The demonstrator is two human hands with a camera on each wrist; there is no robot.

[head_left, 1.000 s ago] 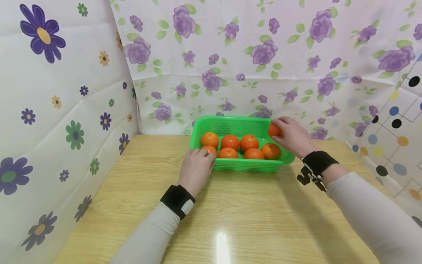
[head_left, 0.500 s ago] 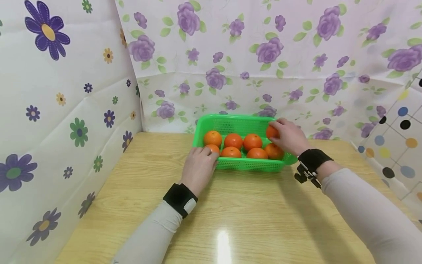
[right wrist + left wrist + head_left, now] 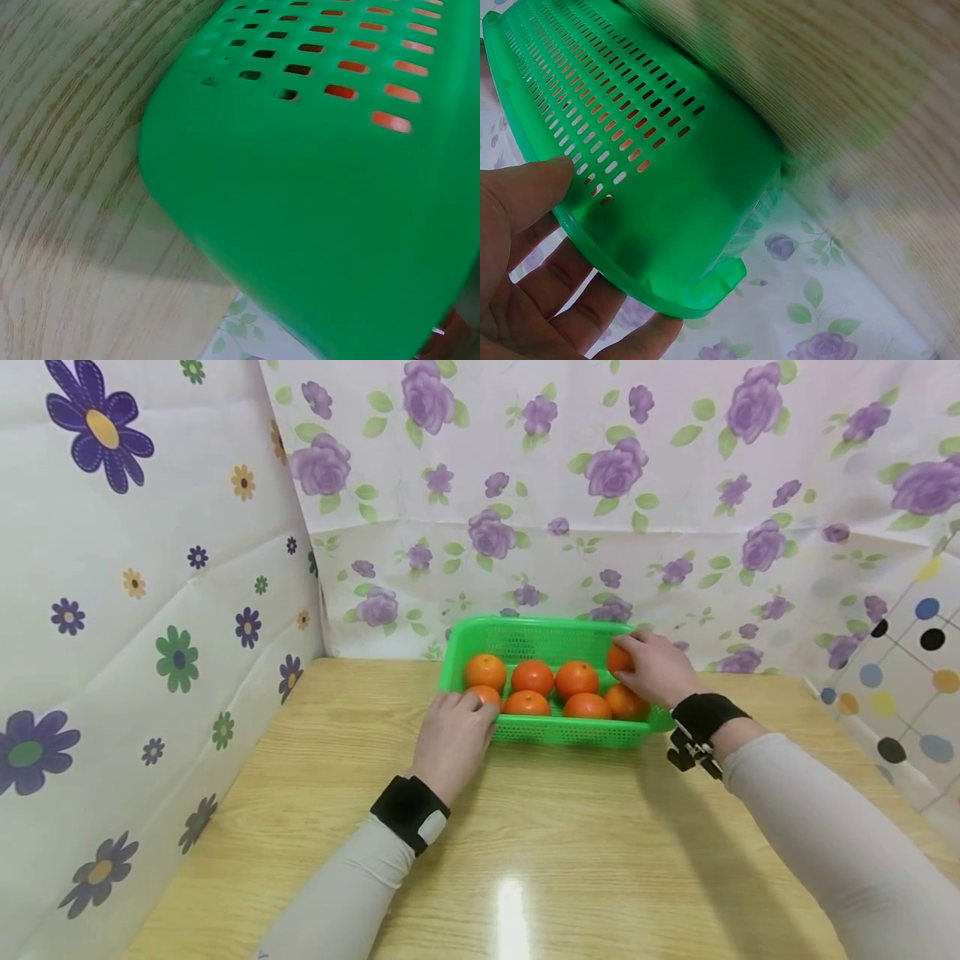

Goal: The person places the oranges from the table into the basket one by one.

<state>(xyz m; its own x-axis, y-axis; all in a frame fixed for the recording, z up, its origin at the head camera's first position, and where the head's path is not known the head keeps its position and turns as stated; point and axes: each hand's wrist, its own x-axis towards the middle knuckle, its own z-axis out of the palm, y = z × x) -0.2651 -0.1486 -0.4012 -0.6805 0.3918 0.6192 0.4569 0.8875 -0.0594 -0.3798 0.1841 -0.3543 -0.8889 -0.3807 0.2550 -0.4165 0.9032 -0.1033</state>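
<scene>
A green plastic basket (image 3: 570,731) with slotted walls sits on the table, several oranges (image 3: 577,680) lying in it in two rows. My left hand (image 3: 452,735) grips its front rim near the left corner. In the left wrist view the left thumb presses the outer wall (image 3: 667,165) while the other fingers reach past the rim. With its fingertips and thumb, my right hand (image 3: 660,668) holds another orange (image 3: 619,658) inside the basket's right end, above the front-right orange (image 3: 626,702). The right wrist view is mostly filled by the basket's outer wall (image 3: 300,202); the right fingers are hidden there.
The basket stands toward the back of a wooden table (image 3: 480,827). Behind it hangs a flowered cloth (image 3: 555,477), with more patterned cloth (image 3: 172,510) at the left and right sides. Both wrists wear black straps (image 3: 410,814).
My right hand and its orange have shifted slightly left within the basket. The left hand keeps its grip on the rim. The head view has moved a little.
</scene>
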